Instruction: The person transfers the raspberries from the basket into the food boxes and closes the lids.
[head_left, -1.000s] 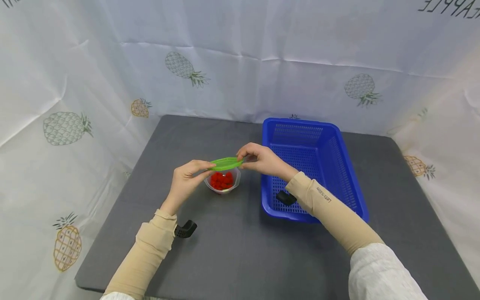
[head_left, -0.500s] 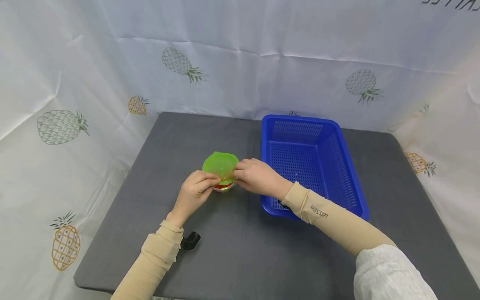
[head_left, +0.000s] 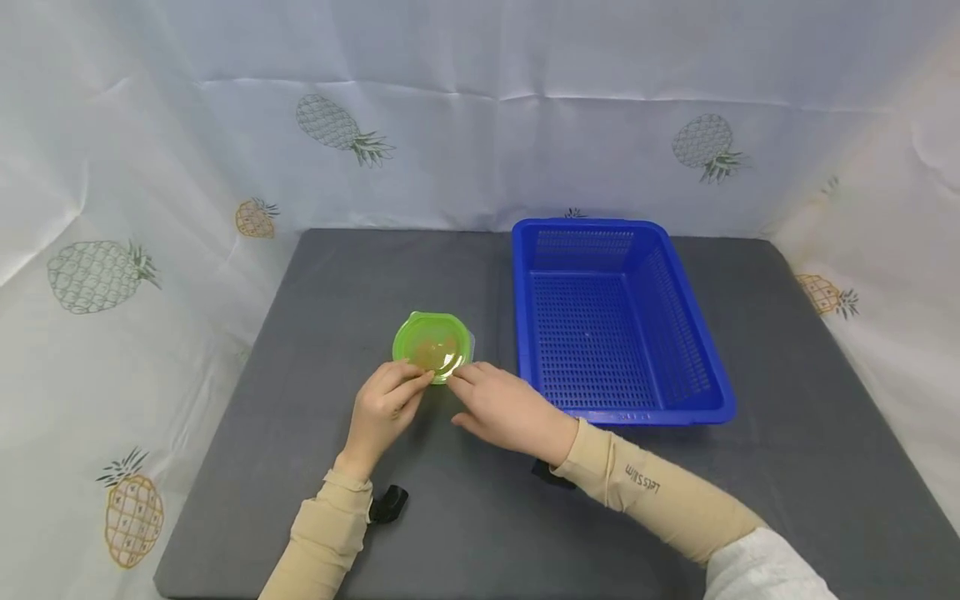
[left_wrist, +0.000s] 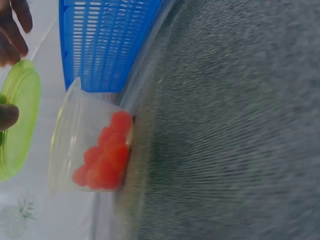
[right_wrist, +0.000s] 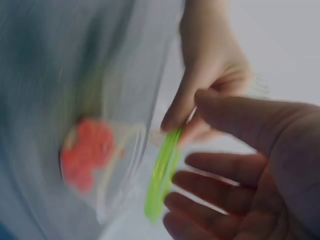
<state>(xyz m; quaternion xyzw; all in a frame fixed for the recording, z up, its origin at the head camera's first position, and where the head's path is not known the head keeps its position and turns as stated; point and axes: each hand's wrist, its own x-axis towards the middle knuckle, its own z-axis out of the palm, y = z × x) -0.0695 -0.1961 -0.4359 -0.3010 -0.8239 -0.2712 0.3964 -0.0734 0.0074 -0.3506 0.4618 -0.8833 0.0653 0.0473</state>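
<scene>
A round, see-through green lid (head_left: 427, 337) is pinched at its near edge by the thumb and fingers of my left hand (head_left: 378, 417). My right hand (head_left: 513, 408) is at the lid's right edge; in the right wrist view its fingers (right_wrist: 220, 192) are spread, with fingertips close to the lid (right_wrist: 162, 175). Below the lid, and apart from it, stands a clear plastic bowl (left_wrist: 62, 140) holding several soft-looking red balls (left_wrist: 106, 157). From the head view the lid covers most of the bowl.
A blue perforated plastic basket (head_left: 519, 333) stands on the grey table (head_left: 322, 292), right of the bowl. White curtains (head_left: 435, 50) with pineapple prints enclose the back and sides. Black pieces (head_left: 388, 504) sit at both wrists.
The lid has come down toward me and turned from nearly edge-on to face up, over the bowl. My right hand has gone from pinching its edge to loosened fingers beside it.
</scene>
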